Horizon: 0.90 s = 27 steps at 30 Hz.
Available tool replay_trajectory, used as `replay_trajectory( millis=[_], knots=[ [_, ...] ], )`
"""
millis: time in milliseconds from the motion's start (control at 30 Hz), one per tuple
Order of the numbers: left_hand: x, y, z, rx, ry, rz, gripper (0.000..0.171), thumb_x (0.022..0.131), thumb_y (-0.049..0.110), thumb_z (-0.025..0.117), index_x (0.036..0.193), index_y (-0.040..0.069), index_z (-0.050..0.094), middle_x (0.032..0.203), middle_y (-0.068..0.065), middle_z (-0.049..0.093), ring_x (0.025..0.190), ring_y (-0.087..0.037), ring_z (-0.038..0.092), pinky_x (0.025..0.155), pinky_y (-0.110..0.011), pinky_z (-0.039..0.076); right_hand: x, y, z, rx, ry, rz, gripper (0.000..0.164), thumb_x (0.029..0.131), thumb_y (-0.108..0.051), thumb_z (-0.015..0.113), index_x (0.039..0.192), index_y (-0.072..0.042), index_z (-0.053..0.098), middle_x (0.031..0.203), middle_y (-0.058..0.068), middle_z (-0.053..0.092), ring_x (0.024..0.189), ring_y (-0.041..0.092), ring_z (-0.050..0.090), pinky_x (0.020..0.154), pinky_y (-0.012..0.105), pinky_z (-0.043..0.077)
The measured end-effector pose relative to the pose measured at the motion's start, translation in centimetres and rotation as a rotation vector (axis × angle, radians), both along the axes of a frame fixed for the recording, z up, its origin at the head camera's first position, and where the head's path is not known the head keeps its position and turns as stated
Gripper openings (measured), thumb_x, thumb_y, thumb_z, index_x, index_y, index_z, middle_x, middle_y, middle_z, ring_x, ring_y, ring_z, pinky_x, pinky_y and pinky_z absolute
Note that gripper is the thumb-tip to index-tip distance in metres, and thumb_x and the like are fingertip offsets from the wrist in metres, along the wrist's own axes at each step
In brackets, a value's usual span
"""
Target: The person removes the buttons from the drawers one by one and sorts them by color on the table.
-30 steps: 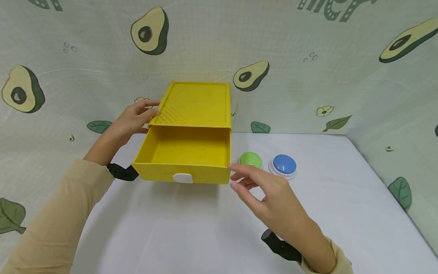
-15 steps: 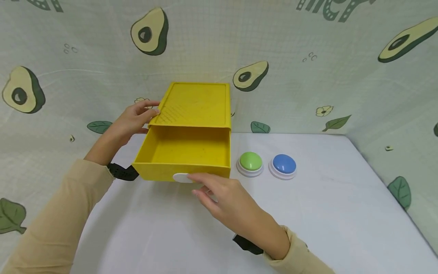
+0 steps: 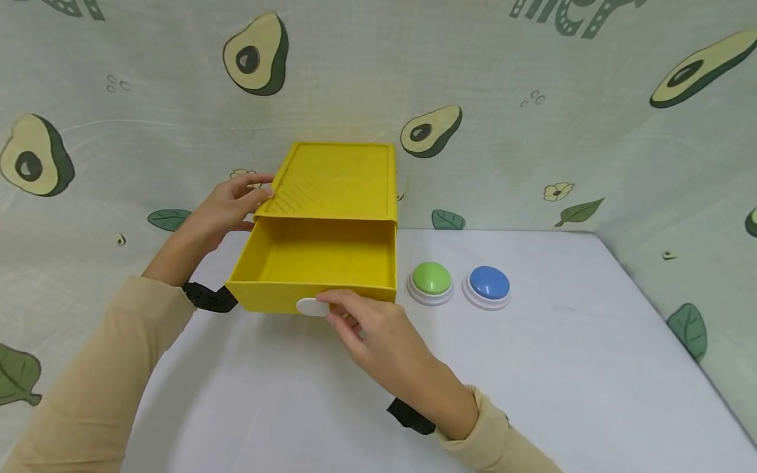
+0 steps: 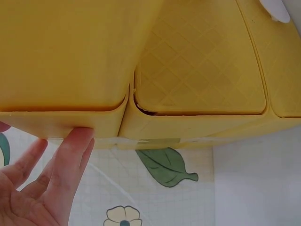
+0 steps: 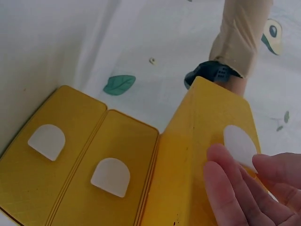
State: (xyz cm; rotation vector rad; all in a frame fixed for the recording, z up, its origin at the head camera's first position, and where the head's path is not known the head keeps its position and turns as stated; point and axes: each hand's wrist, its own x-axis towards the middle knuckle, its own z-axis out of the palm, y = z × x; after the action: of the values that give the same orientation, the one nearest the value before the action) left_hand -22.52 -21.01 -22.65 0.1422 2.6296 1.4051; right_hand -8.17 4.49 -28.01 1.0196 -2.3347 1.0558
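Observation:
A yellow drawer unit [image 3: 337,180] stands against the back cloth, its top drawer [image 3: 316,297] pulled out toward me. Nothing shows inside that drawer. On its front is a white handle [image 3: 312,307], which my right hand [image 3: 384,335] pinches at its right end between thumb and fingers. In the right wrist view the handle [image 5: 239,143] shows between the thumb and fingertips. My left hand [image 3: 227,207] rests against the unit's left side near the top. Its extended fingers [image 4: 75,150] touch the side wall in the left wrist view.
Two round push buttons with white bases, one green [image 3: 431,279] and one blue [image 3: 489,284], stand right of the drawer unit on the white table [image 3: 568,368]. Lower closed drawers [image 5: 106,160] with white handles show in the right wrist view. Avocado-print cloth [image 3: 355,72] hangs behind.
My right hand has moved left from the drawer's front right corner to the white handle and closed its fingers on it. The left hand and drawer have stayed put.

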Motion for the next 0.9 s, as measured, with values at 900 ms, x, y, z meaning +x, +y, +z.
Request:
replay_trajectory(
  millis=[900],
  knots=[
    [-0.1,0.0,-0.2,-0.002,-0.012,0.029,0.063,0.094,0.048,0.045,0.147,0.021,0.026,0.146,-0.015,0.035,0.126,-0.036,0.039,0.100,-0.061,0.036,-2.4,-0.8,-0.2,-0.109,0.020,-0.097,0.013,0.083,-0.008,0.069,0.095,-0.011,0.070,0.079,-0.002,0.069,0.063,0.006,0.055,0.060,0.013,0.048]
  ],
)
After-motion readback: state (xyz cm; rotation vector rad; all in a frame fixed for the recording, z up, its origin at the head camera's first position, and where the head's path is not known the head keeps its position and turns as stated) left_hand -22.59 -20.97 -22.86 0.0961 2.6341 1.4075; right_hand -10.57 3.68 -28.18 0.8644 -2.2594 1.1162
